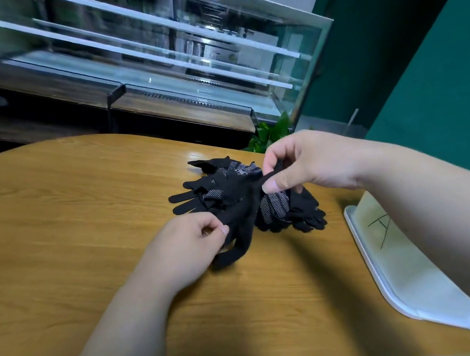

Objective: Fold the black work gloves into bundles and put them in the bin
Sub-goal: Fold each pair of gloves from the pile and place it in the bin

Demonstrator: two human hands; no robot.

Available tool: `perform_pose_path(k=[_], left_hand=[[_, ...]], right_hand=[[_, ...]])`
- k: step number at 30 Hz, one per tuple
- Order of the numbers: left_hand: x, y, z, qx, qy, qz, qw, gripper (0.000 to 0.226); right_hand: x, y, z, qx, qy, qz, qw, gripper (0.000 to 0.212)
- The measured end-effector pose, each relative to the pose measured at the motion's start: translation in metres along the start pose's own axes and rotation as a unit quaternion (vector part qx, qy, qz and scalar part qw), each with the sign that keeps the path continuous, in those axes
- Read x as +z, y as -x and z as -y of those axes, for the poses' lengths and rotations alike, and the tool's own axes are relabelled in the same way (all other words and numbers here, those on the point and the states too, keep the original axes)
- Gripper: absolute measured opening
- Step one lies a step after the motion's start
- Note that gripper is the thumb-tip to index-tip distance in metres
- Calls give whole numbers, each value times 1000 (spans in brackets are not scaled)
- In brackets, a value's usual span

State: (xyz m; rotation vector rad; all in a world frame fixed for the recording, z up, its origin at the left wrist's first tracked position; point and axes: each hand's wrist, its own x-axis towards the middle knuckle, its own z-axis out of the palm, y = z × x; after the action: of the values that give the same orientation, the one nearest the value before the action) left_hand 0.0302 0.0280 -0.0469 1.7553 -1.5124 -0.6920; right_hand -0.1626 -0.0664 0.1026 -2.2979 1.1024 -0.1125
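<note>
A pile of black work gloves [223, 184] with white grip dots lies on the wooden table [74, 222]. One black glove [243, 214] is stretched between both hands just above the pile. My right hand [307, 165] pinches its upper end between thumb and fingers. My left hand [188, 245] pinches its lower part, and the cuff end hangs curled below onto the table. A white bin [404, 276] stands at the right table edge, partly hidden by my right forearm.
Bare wood spreads across the table's left and near side. Behind the table stands a glass display case [159, 56]. A green plant [272, 131] shows past the far edge. A dark green wall [433, 72] is on the right.
</note>
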Motion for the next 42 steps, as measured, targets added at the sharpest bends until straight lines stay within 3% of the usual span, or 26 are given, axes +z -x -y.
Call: perform_pose_path(k=[3,10,15,17,22,24,31,37,42], left_hand=[[-2,0,3,4,7,-9,1000,23],[-7,-3,7,11,24,-27,999,21],[-8,-3,9,9,27,-34,999,20],[-8,-3,9,8,17,-34,999,22],[-5,-2,10,10,11,-28,999,23],[-4,-1,9,7,6,-19,1000,24],[4,-3,14,4,-38,43,998,11],[13,-5,21,8,-87,162,983,9],[12,-6,19,16,-77,140,987,10]], right_hand=[[6,-6,5,14,93,-77,993,20],[7,-14,8,22,55,-203,977,20],[26,3,4,-28,30,-278,960,19],[48,13,-2,-27,38,-234,971,18],[108,42,-17,4,120,48,992,19],[122,48,-22,15,115,101,988,20],[141,35,-45,10,134,-8,991,16],[157,31,-49,-44,232,71,969,36],[149,32,-46,-52,241,126,961,34]])
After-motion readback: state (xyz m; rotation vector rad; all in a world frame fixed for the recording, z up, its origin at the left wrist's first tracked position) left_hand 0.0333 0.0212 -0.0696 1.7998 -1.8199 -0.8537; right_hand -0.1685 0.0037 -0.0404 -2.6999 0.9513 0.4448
